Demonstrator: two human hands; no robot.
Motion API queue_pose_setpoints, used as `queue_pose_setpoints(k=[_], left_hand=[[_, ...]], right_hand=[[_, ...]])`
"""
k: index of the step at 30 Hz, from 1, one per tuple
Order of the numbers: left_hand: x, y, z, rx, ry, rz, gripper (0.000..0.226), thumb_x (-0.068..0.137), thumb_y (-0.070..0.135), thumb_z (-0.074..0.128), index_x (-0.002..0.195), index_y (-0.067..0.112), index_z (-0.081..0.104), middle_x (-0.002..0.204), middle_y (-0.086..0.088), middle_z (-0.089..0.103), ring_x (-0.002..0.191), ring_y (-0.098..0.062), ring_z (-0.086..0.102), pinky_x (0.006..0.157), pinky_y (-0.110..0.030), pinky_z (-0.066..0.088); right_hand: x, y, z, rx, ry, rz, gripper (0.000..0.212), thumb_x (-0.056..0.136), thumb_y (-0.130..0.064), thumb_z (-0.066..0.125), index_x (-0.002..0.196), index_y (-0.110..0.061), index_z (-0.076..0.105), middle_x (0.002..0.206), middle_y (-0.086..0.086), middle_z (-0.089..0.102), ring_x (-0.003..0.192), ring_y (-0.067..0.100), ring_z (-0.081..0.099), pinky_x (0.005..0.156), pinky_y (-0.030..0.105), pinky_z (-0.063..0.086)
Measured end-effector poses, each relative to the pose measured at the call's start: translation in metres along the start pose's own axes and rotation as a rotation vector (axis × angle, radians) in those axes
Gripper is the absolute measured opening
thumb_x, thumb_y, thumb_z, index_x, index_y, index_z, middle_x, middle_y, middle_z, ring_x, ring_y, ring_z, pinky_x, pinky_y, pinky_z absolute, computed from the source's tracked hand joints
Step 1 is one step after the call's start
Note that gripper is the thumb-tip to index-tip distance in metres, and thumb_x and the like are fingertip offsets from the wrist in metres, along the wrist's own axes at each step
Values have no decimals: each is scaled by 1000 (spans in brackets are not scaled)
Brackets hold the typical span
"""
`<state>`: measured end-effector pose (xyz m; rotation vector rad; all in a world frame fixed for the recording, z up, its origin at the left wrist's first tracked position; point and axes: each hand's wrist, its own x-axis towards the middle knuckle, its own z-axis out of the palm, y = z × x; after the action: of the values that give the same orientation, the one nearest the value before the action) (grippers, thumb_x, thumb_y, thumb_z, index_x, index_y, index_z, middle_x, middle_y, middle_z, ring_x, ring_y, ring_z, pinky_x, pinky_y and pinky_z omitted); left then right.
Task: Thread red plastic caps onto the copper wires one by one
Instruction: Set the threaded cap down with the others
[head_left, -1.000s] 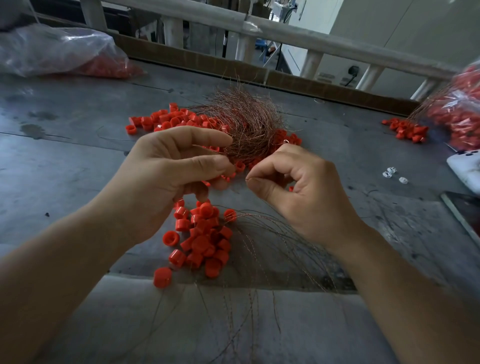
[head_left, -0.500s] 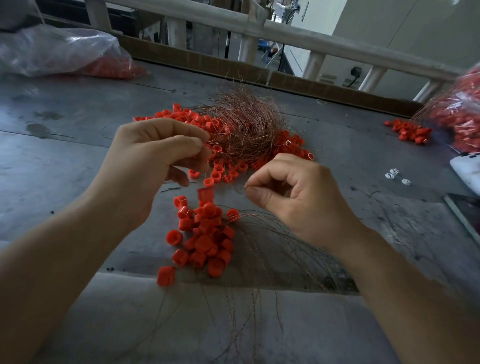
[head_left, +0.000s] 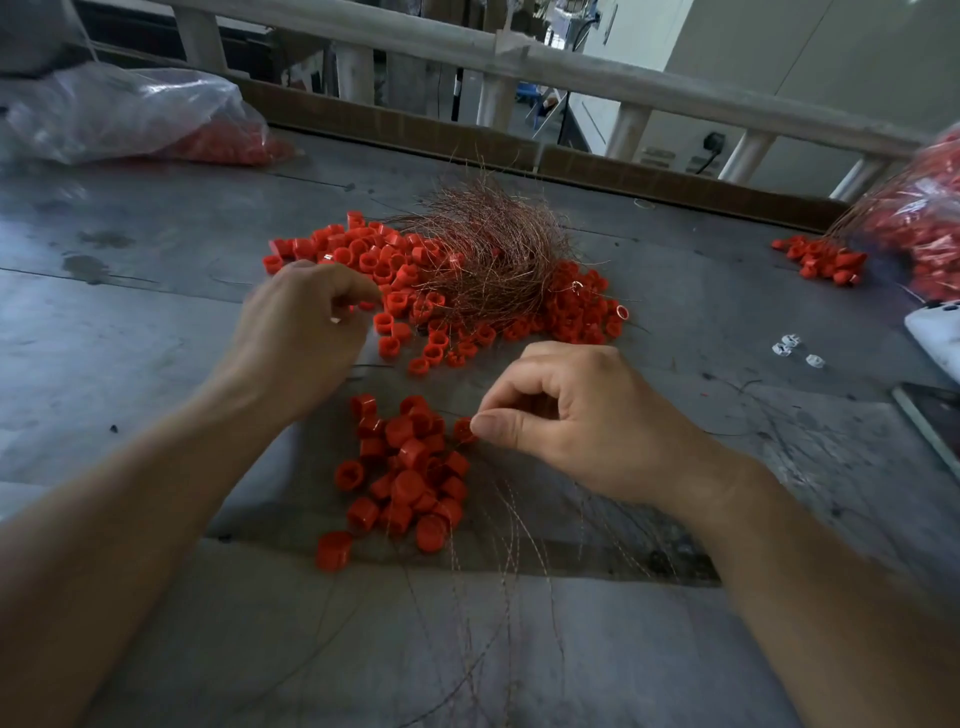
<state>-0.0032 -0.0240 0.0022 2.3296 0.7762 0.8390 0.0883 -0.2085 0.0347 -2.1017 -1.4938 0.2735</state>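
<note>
Workbench (head_left: 156, 322) of grey, stained board fills the view, with a wooden rail (head_left: 571, 67) across its far side. A clear plastic bag (head_left: 130, 119) with red pieces inside slumps at the far left, and another bag (head_left: 924, 218) sits at the far right.

At the middle, a tangle of copper wires (head_left: 488, 260) bristles up and away, lying on a wide far pile of red caps (head_left: 363, 254). Nearer, loose wires (head_left: 509, 545) lie with their long axes running from under the right hand towards the near edge, fanning out as they come. A near pile of caps (head_left: 410, 467) lies just left of them, the caps facing every way.

The left hand (head_left: 296, 338) hangs over the near edge of the far pile, fingers curled in. A speck of red shows at the fingertips, but I can't tell if it grips anything.

The right hand (head_left: 587, 426) presses thumb to forefinger, pinching a copper wire (head_left: 452, 414) that points left. One red cap (head_left: 462, 430) touches the thumb tip at the near pile's edge.

A small heap of caps (head_left: 821, 260) and a few white bits (head_left: 789, 345) lie well apart to the right.
</note>
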Motion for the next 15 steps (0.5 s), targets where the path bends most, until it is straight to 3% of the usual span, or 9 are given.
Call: queue_pose_setpoints(k=[4, 7, 13, 15], left_hand=[[2, -8, 7, 132, -165, 37, 37, 92, 8, 48, 126, 21, 56, 126, -6, 48, 117, -25, 44, 92, -27, 32], [2, -11, 8, 238, -249, 43, 41, 92, 11, 47, 131, 24, 51, 130, -8, 45, 124, -28, 36, 101, -35, 28], [3, -10, 2, 252, -168, 96, 19, 84, 10, 62, 102, 15, 65, 106, -8, 58, 94, -22, 50, 75, -29, 35], [3, -7, 1, 236, -136, 86, 20, 83, 8, 62, 103, 12, 65, 103, -9, 61, 89, -21, 52, 73, -30, 37]], right_hand=[[0, 1, -4, 15, 50, 13, 17, 78, -36, 66, 78, -20, 69, 76, -9, 58, 75, 4, 53, 64, 13, 42], [1, 5, -8, 7, 94, 41, 13, 78, -34, 66, 77, -21, 69, 75, -10, 58, 75, 3, 53, 64, 12, 43], [5, 15, -14, -24, 209, 115, 9, 80, -29, 66, 72, -25, 66, 70, -14, 55, 71, -4, 51, 61, 4, 38], [6, 18, -14, -45, 237, 134, 9, 81, -29, 66, 73, -24, 66, 70, -14, 55, 66, -6, 49, 59, 3, 36]])
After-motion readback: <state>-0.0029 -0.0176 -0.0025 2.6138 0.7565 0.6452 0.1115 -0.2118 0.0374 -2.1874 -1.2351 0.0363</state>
